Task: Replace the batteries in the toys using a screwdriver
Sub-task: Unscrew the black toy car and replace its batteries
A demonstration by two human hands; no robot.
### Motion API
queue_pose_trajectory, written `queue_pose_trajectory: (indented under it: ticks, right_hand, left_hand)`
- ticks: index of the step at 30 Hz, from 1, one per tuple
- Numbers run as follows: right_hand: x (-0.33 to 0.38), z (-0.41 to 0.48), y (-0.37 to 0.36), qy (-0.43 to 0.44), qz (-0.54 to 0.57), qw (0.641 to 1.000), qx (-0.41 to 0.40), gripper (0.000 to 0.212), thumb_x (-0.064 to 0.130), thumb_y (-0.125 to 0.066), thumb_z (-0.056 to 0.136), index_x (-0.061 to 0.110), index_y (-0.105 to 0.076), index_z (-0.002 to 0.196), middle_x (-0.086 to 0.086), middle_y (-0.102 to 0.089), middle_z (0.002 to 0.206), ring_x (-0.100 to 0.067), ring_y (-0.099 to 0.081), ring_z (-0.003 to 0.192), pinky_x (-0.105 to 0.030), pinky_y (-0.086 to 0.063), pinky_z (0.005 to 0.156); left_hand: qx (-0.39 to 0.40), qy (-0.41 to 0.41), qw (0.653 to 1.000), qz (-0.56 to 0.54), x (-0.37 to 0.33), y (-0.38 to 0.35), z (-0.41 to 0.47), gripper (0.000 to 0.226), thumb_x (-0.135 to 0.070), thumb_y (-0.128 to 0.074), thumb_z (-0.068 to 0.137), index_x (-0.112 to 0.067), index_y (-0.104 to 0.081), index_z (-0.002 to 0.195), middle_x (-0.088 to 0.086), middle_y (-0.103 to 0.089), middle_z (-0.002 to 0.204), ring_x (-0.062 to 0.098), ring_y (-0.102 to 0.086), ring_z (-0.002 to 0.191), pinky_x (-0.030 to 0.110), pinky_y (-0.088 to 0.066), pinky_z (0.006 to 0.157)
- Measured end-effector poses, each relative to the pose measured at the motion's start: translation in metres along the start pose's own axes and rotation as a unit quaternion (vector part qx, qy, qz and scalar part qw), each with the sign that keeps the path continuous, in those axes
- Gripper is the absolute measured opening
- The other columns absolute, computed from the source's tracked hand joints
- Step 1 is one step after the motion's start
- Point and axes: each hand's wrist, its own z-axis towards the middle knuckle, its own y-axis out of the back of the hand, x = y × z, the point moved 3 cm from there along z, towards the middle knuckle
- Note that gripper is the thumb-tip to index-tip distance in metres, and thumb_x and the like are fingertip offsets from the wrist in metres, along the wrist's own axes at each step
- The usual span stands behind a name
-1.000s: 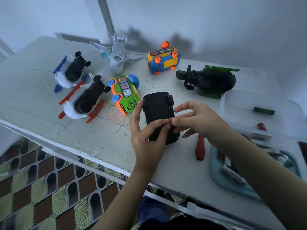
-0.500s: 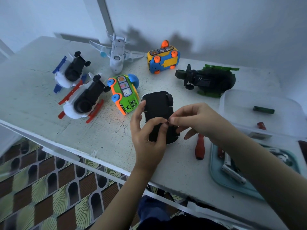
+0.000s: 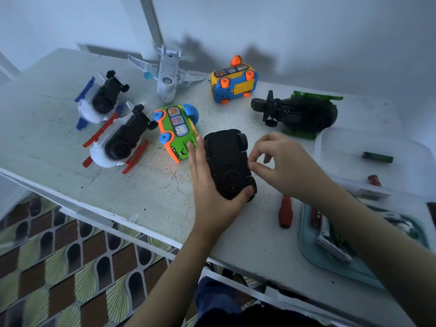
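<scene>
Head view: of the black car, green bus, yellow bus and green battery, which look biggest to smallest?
Largest: black car, though it's nearest.
Next: green bus and yellow bus, about alike.
Smallest: green battery.

An upturned black car [image 3: 226, 159] lies on the table [image 3: 141, 197]. The left hand [image 3: 210, 201] grips its near end, thumb by a wheel, fingers along the left side. The right hand [image 3: 285, 168] sits at the car's right edge, thumb and forefinger pinched together. A screwdriver [image 3: 285, 212] lies near the car, beside a teal tray [image 3: 330, 264]. A clear box [image 3: 330, 142] holds a green battery [image 3: 377, 157]. A green bus [image 3: 178, 132] lies just left of the car. Beyond are a yellow bus [image 3: 233, 82], plane [image 3: 168, 76], helicopter [image 3: 299, 115], blue-finned toy [image 3: 103, 100] and red-finned toy [image 3: 120, 141].
</scene>
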Motion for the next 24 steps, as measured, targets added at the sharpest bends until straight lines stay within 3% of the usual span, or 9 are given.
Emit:
queue_pose_trajectory:
  ticks: [1, 3, 8, 10, 13, 16, 24]
  right_hand:
    - [0.000, 0.001, -0.001, 0.021, -0.017, 1.000, 0.001, 0.009, 0.017, -0.065, 0.085, 0.021, -0.066, 0.077, 0.008, -0.054, 0.098, -0.004, -0.050, 0.078, -0.017, -0.040, 0.071]
    - [0.002, 0.002, -0.002, 0.054, -0.058, 0.997, -0.001, 0.008, 0.016, -0.064, 0.086, 0.017, -0.068, 0.078, 0.006, -0.053, 0.106, -0.004, -0.046, 0.086, -0.022, -0.041, 0.075]
    - [0.006, 0.005, -0.004, 0.082, -0.116, 0.989, -0.034, 0.011, 0.016, -0.066, 0.083, 0.013, -0.070, 0.074, -0.001, -0.053, 0.118, -0.006, -0.041, 0.089, -0.035, -0.050, 0.068]
    - [0.009, 0.006, -0.005, 0.101, -0.137, 0.984, -0.046, 0.011, 0.014, -0.068, 0.080, 0.012, -0.069, 0.069, -0.005, -0.053, 0.123, -0.010, -0.042, 0.094, -0.033, -0.050, 0.065]
    - [0.015, 0.006, -0.007, 0.131, -0.181, 0.973, -0.052, 0.013, 0.013, -0.065, 0.076, 0.011, -0.068, 0.063, -0.014, -0.053, 0.132, -0.027, -0.051, 0.109, -0.030, -0.045, 0.081]
    - [0.019, 0.009, -0.009, 0.144, -0.201, 0.968, -0.046, 0.018, 0.015, -0.057, 0.076, 0.008, -0.067, 0.062, -0.017, -0.051, 0.136, -0.034, -0.050, 0.117, -0.043, -0.043, 0.093]
    - [0.024, 0.011, -0.013, 0.184, -0.240, 0.952, -0.045, 0.021, 0.014, -0.052, 0.078, 0.006, -0.062, 0.061, -0.018, -0.051, 0.136, -0.036, -0.052, 0.117, -0.050, -0.045, 0.089]
  left_hand:
    - [0.014, 0.009, 1.000, -0.026, 0.003, -0.001, 0.001, 0.116, -0.040, -0.076, 0.064, -0.033, -0.001, 0.152, 0.004, -0.010, 0.162, 0.024, -0.007, 0.151, 0.049, -0.021, 0.119]
    - [0.025, 0.008, 0.998, -0.059, 0.005, -0.001, 0.003, 0.119, -0.036, -0.079, 0.062, -0.046, 0.001, 0.149, 0.004, -0.016, 0.160, 0.026, -0.016, 0.149, 0.057, -0.030, 0.113]
    - [0.029, -0.001, 0.996, -0.082, 0.004, -0.003, 0.003, 0.119, -0.028, -0.080, 0.061, -0.042, -0.001, 0.149, 0.005, -0.021, 0.158, 0.024, -0.027, 0.145, 0.054, -0.034, 0.112]
    - [0.032, 0.000, 0.996, -0.085, 0.006, -0.004, 0.003, 0.120, -0.028, -0.081, 0.061, -0.042, -0.001, 0.150, 0.004, -0.021, 0.158, 0.024, -0.028, 0.145, 0.054, -0.035, 0.111]
    - [0.033, 0.003, 0.996, -0.087, 0.007, -0.004, 0.003, 0.121, -0.028, -0.082, 0.061, -0.043, -0.001, 0.150, 0.005, -0.022, 0.157, 0.026, -0.031, 0.143, 0.055, -0.036, 0.110]
    - [0.035, 0.009, 0.996, -0.085, 0.007, -0.004, 0.004, 0.123, -0.028, -0.083, 0.060, -0.044, -0.001, 0.151, 0.004, -0.023, 0.157, 0.027, -0.033, 0.142, 0.055, -0.038, 0.109]
    - [0.039, 0.018, 0.997, -0.063, 0.008, -0.004, 0.003, 0.125, -0.031, -0.083, 0.060, -0.045, 0.002, 0.151, -0.002, -0.023, 0.158, 0.027, -0.035, 0.140, 0.054, -0.039, 0.107]
